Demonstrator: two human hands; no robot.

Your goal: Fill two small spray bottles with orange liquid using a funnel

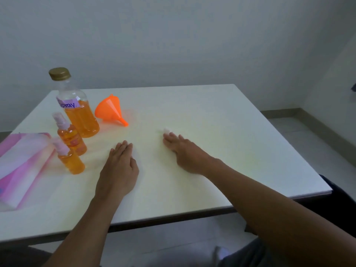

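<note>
Table: funnel apart, beyond left fingers

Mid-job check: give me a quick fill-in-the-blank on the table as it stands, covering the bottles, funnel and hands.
1. The funnel lies on its ____ on the table.
2. The label on the large bottle reads ____.
3. The nearer spray bottle and the farther spray bottle both hold ____ liquid.
4. The left hand lies flat on the table, holding ____.

Missing words: side; Spray; orange; nothing.
</note>
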